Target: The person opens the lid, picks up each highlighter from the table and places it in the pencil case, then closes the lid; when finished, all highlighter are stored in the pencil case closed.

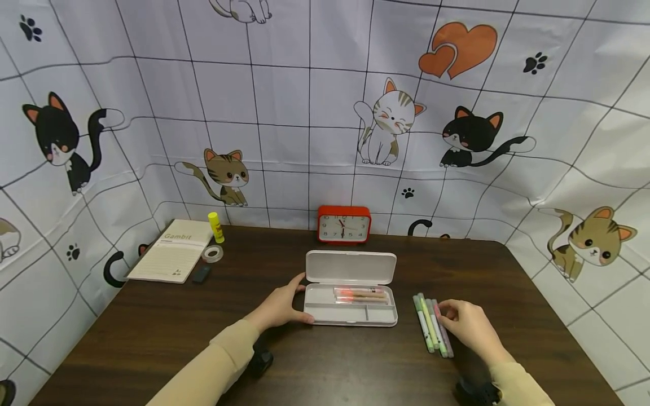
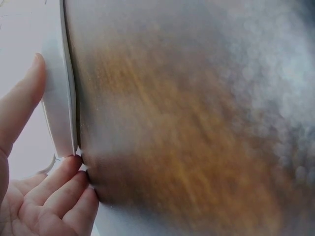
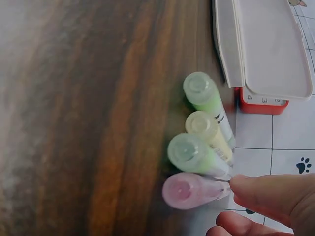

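A white pencil case [image 1: 325, 313] lies with its lid raised, and a few orange-tipped pens or pencils [image 1: 360, 295] rest inside. My left hand [image 1: 278, 307] grips the case's left end, thumb at the front corner and fingers at the side. To the right of the case, several markers lie side by side on the table, among them a green marker [image 3: 206, 98], a yellow marker [image 3: 209, 133] and a pink marker [image 3: 189, 191]. With thumb and fingertips, my right hand [image 1: 471, 324] pinches the pink marker, the rightmost one. Part of its barrel is hidden by the fingers.
A red clock [image 1: 344, 225] stands behind the case. At the back left are a notebook [image 1: 175, 251], a yellow glue stick [image 1: 215, 227], a white tape roll [image 1: 212, 254] and a small dark block [image 1: 201, 274]. Cat-patterned cloth [image 1: 284, 141] surrounds the dark wooden table [image 1: 355, 366].
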